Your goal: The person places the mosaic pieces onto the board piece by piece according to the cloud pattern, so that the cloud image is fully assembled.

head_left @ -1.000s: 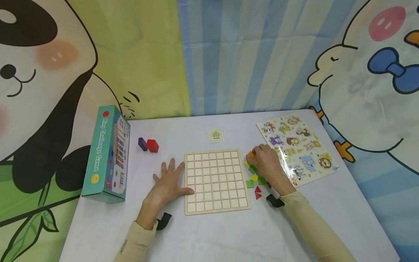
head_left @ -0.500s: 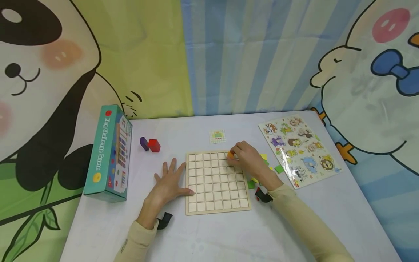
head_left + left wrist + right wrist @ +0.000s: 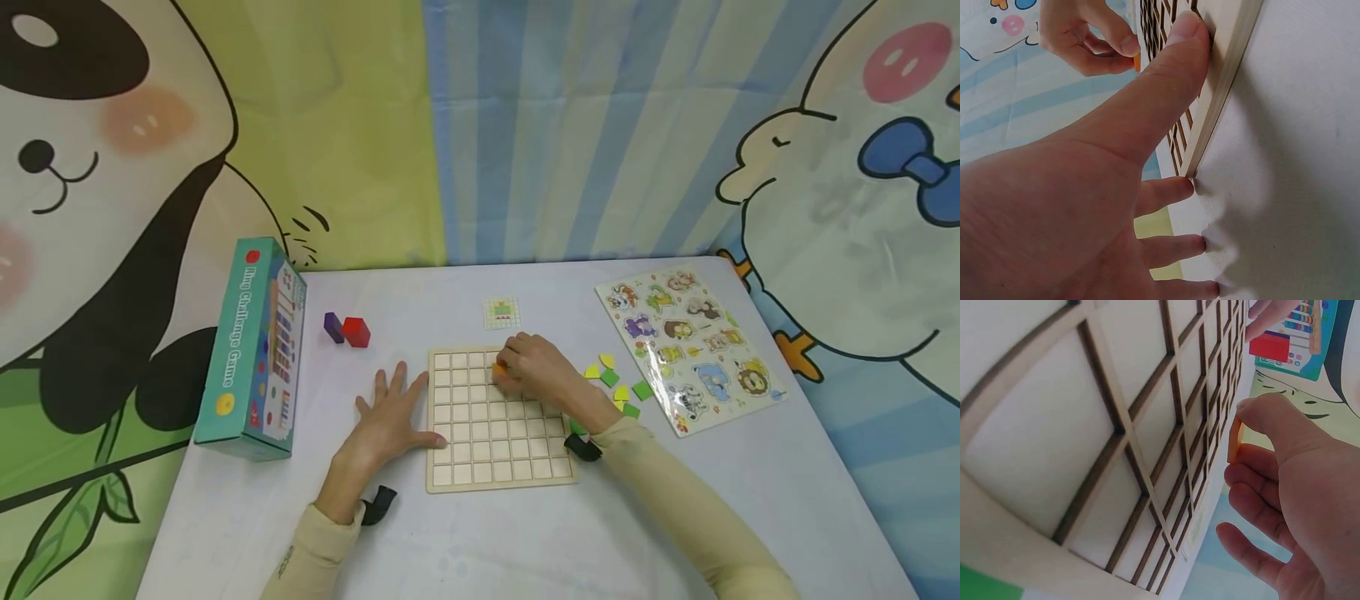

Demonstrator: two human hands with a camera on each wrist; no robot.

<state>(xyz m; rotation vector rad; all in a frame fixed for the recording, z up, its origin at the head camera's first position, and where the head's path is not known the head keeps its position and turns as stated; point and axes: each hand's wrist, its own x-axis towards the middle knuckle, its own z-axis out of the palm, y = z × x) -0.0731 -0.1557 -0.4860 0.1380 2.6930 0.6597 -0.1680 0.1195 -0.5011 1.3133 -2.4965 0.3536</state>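
A wooden grid board (image 3: 480,485) with rows of square recesses lies on the table. My left hand (image 3: 384,433) is spread at its left side, the thumb resting on the frame and the other fingertips on the tabletop. Between thumb and fingers my right hand (image 3: 542,367) pinches an orange tile (image 3: 498,373) over the upper part of the board. In the right wrist view the orange tile (image 3: 1235,439) stands on edge, held just off the grid. To the right of the board lie several green tiles (image 3: 642,390) and yellow tiles (image 3: 607,361); the right forearm hides part of that area.
A small pattern card (image 3: 502,313) lies behind the board. An animal sticker sheet (image 3: 693,350) is at the right. Towards the left stand a red block (image 3: 356,332), a purple block (image 3: 333,327) and a green game box (image 3: 243,358).
My right hand has picked up the orange tile from the loose tiles and carried it left over the board. The left hand keeps its place.
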